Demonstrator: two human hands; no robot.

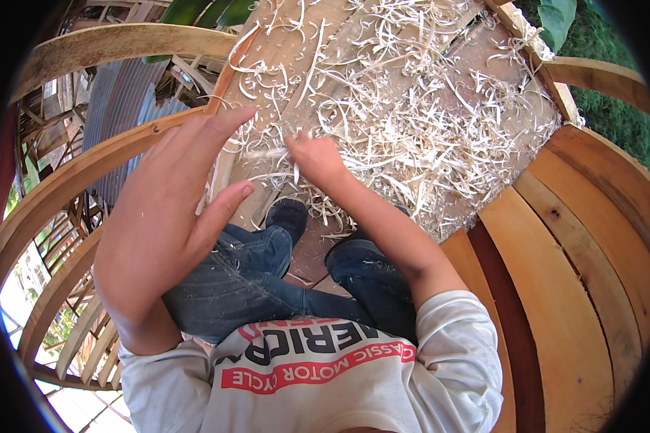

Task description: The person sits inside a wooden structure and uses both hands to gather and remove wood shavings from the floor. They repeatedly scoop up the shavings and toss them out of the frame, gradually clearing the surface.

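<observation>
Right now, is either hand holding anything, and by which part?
The left hand is open, holding nothing visible. The right hand is curled near wood shavings, but blur hides whether it grips any, or by which part.

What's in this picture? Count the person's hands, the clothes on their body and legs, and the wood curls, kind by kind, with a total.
Hands: 2, left hand and right hand
White shirt: 1
Blue jeans: 1 pair
Total: 4, leaving out the wood shavings, too many to count

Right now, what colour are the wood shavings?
The shavings are pale cream, best in the head view.
</observation>
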